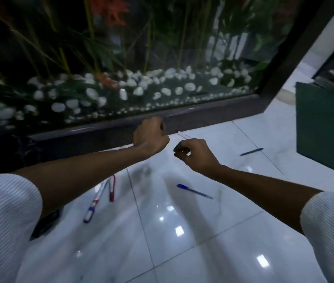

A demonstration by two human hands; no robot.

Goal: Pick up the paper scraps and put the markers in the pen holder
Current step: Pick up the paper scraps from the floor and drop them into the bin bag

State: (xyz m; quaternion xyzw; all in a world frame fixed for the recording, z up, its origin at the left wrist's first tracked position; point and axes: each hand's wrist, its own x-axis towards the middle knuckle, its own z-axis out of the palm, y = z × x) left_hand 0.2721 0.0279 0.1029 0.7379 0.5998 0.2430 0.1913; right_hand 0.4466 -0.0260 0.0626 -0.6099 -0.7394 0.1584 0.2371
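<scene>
**Both my hands reach over a glossy floor strewn with pens and markers**

I am looking down at a shiny white tiled floor point(182, 242). My left hand point(150, 137) is curled into a fist near the dark frame of a glass-fronted planter point(202, 117) filled with white pebbles and green stems; I cannot tell whether it holds anything. My right hand point(195, 155) hovers just beside it, fingers curled with thumb and forefinger close together; whether something is pinched there is too blurred to tell. A thin pale strip point(184, 136), perhaps a paper scrap, lies on the floor between my hands.

Below my left forearm lie a white marker with a blue cap point(92, 205) and a red-capped marker point(112, 187), side by side. A blue ballpoint pen point(194, 191) lies below my right hand. A dark pen point(251, 151) lies farther right, near a dark green box point(325, 127).
</scene>
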